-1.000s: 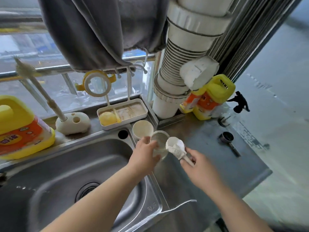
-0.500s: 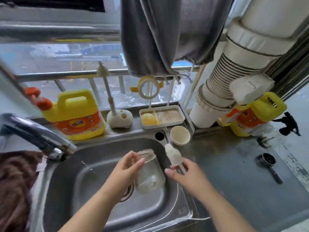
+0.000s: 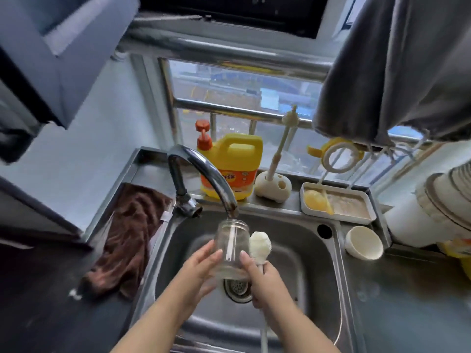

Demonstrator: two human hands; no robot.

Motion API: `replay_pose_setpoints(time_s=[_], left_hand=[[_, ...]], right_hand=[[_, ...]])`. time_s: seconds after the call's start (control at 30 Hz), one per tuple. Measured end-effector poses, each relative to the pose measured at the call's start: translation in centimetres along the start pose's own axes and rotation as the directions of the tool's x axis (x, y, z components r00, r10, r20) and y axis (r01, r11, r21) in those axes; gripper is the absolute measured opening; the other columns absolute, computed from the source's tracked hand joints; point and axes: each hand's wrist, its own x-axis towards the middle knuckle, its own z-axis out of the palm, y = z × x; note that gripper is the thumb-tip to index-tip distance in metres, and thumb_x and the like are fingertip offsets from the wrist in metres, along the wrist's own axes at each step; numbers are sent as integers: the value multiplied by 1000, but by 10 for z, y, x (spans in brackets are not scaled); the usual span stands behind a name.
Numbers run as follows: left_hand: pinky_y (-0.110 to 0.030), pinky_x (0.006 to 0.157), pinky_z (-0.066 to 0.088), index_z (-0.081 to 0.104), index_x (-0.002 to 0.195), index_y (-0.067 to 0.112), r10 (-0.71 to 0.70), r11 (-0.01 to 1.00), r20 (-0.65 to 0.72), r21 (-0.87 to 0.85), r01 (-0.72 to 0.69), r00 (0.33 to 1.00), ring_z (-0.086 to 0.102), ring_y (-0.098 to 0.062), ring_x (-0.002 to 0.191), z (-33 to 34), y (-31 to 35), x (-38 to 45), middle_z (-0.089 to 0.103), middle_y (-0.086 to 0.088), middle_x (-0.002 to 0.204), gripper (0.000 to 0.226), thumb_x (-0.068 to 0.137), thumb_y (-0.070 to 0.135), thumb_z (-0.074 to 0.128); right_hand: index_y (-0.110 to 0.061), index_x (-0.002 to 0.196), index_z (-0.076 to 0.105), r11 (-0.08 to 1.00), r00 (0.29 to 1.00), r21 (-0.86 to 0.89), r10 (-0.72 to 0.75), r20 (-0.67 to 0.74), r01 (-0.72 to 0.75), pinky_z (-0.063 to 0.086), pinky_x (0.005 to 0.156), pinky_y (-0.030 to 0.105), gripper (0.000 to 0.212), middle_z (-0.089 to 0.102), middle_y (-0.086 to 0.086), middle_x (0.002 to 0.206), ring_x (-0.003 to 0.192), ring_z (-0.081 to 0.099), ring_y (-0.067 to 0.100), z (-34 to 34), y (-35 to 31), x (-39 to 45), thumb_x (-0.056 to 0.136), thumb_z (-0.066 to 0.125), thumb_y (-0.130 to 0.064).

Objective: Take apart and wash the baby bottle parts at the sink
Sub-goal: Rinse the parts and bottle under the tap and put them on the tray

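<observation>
Bottle [image 3: 230, 247], a clear glass baby bottle body with its threaded mouth uppermost, is held upright over the steel sink [image 3: 328, 296], its open mouth directly under the spout of the curved tap [image 3: 204, 174]. Whether water is running cannot be made out. The left hand [image 3: 201, 270] wraps the bottle's left side, fingers curled against the glass. The right hand [image 3: 265, 278] steadies the bottle's lower right side with its thumb, while its other fingers grip the handle of a white sponge bottle brush [image 3: 260, 247], whose head stands just beside the bottle. The brush handle is mostly hidden behind the hand; a pale strip below the wrist may be its end. Part of the drain strainer [image 3: 237, 289] shows between the two hands.

On the ledge behind the sink stand a yellow detergent jug [image 3: 233, 165] with an orange pump, partly hidden by the tap, a second brush in a white holder [image 3: 273, 186], and a white tray [image 3: 339, 206] with a yellow item in it. A yellow and white ring [image 3: 336, 155] hangs above the tray. A small white cup [image 3: 364, 242] sits on the counter right of the sink. A brown cloth [image 3: 127, 240] lies on the left. White ribbed ducting [image 3: 438, 200] is cut off at the right edge, and a grey garment [image 3: 397, 67] hangs at the top right.
</observation>
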Motion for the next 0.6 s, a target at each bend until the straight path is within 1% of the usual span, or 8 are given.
replay_pose_setpoints(time_s=[0.07, 0.13, 0.2, 0.3, 0.4, 0.47, 0.53, 0.6], left_hand=[[-39, 85, 48, 43, 127, 46, -25, 1000, 37, -9, 26, 999, 63, -24, 106, -2, 1, -1, 68, 5, 113, 71, 64, 41, 75], [-38, 82, 50, 40, 126, 48, -5, 999, 49, -41, 7, 999, 67, -24, 102, -3, 2, 0, 69, 5, 114, 76, 64, 40, 82], [-37, 84, 51, 42, 129, 42, 45, 997, 26, -66, -44, 999, 69, -22, 99, -5, 3, 2, 68, 3, 115, 81, 57, 39, 80], [-36, 87, 51, 45, 122, 26, 96, 990, -48, -96, -100, 994, 67, -22, 96, -5, 4, 7, 63, -7, 115, 85, 46, 36, 81], [-34, 88, 51, 47, 115, 19, 133, 989, -52, -58, -136, 990, 65, -17, 95, -3, 10, 14, 60, -5, 110, 76, 47, 30, 81], [-32, 80, 52, 47, 119, 19, 158, 985, -13, -63, -159, 987, 66, -13, 87, -1, 14, 18, 62, -3, 105, 81, 46, 29, 82], [-33, 75, 52, 47, 123, 20, 161, 978, 27, -140, -156, 987, 67, -13, 80, 4, 17, 23, 63, -3, 102, 87, 44, 30, 81], [-37, 72, 54, 47, 122, 23, 152, 961, 42, -240, -138, 988, 68, -17, 77, 10, 20, 26, 64, -4, 100, 80, 49, 24, 79]], right_hand=[[-20, 93, 61, 1000, 1000, -11, -22, 22, 22, 32, 42, 7, 23, 56, -19, 46, 39, 47, -8, 8, -2, 0, 87, 64, -41], [-19, 96, 61, 999, 999, -34, -29, 34, 31, 32, 43, 7, 28, 59, -19, 51, 41, 48, -8, 11, -5, 1, 85, 65, -44], [-19, 101, 62, 996, 998, -86, -31, 52, 35, 33, 44, 7, 36, 63, -15, 63, 43, 49, -9, 10, -8, 0, 82, 67, -49], [-22, 96, 63, 970, 997, -233, -56, 48, 65, 36, 52, 9, 22, 68, -8, 82, 57, 55, -7, 1, -10, 0, 87, 63, -42], [-27, 84, 60, 929, 989, -345, -149, -19, 133, 39, 63, 17, 14, 62, -10, 74, 68, 54, 0, -14, -15, 2, 90, 58, -40], [-28, 85, 57, 897, 980, -412, -195, -42, 161, 37, 60, 17, 17, 60, -9, 72, 66, 51, 0, -23, -23, 2, 94, 52, -41], [-29, 85, 54, 875, 973, -447, -227, -39, 186, 35, 58, 15, 22, 58, -10, 72, 63, 49, -2, -32, -31, 0, 96, 43, -44], [-31, 93, 51, 861, 965, -458, -262, -22, 223, 35, 61, 11, 24, 55, -15, 76, 69, 49, -5, -38, -38, -2, 98, 33, -45]])
